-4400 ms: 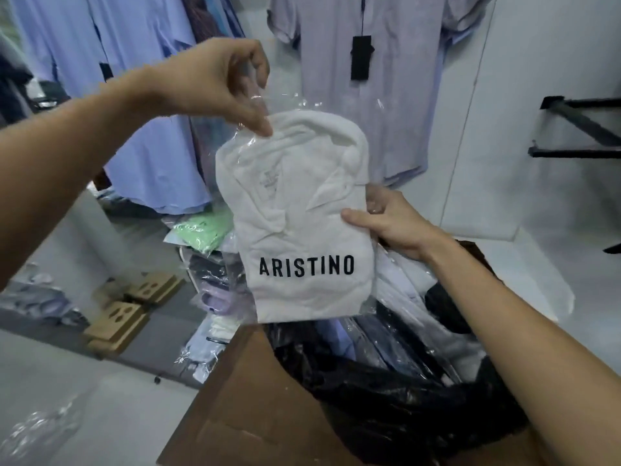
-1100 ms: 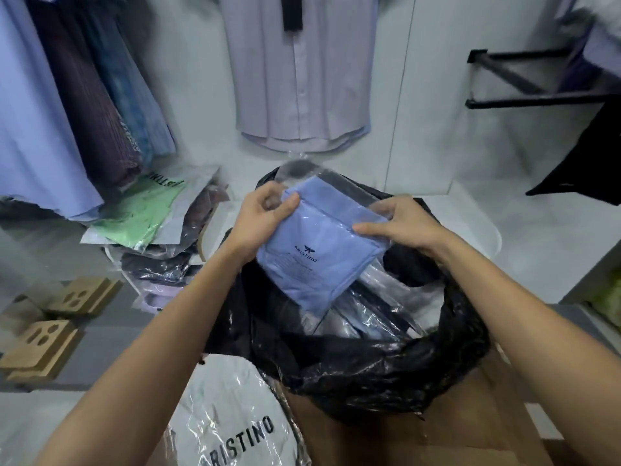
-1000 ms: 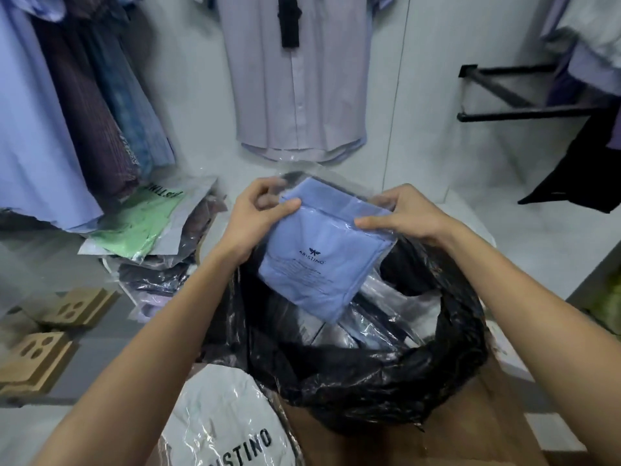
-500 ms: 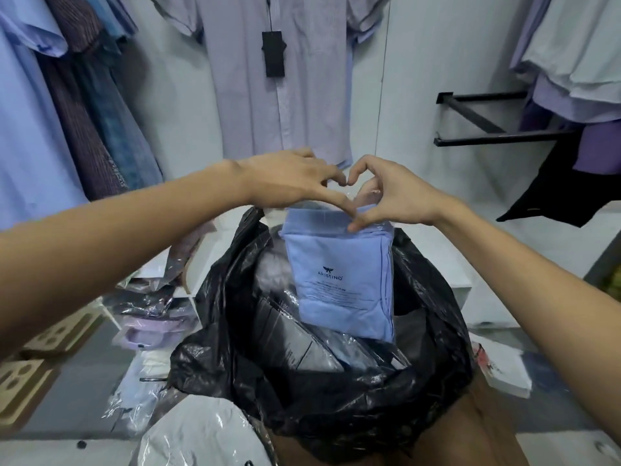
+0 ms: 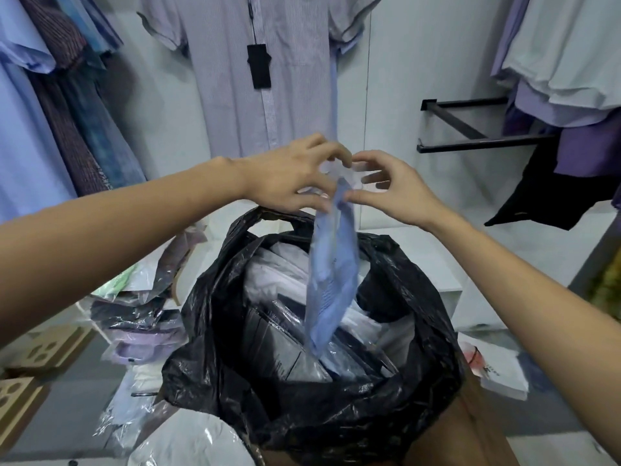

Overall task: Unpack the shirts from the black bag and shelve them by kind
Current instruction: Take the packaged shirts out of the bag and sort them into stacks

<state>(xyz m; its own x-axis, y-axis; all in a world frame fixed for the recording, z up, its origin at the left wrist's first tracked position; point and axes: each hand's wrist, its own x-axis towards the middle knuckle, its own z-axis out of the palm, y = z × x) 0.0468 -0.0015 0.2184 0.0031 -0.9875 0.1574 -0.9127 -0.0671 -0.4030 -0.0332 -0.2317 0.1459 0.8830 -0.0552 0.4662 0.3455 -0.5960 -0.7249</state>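
A blue packaged shirt [image 5: 332,274] hangs edge-on above the open black bag [image 5: 336,415], its lower end still among the packs inside. My left hand [image 5: 295,176] pinches the clear wrapper at the pack's top. My right hand [image 5: 393,190] pinches the same top edge from the other side, thumb and forefinger on the plastic. Inside the bag lie several more wrapped shirts [image 5: 285,331], white, dark and blue. A white packaged shirt [image 5: 188,442] lies in front of the bag at the bottom left.
A pile of wrapped shirts [image 5: 134,314], green, dark and lilac, lies on the floor at the left. Shirts hang along the left wall [image 5: 50,112], the back wall [image 5: 265,72] and the right [image 5: 564,62]. A black wall bracket [image 5: 470,129] juts out at right. The bag sits on a brown cardboard box [image 5: 470,442].
Both hands lifted the blue pack out of the bag and turned it from face-on to edge-on. The white pack held earlier now lies in front of the bag.
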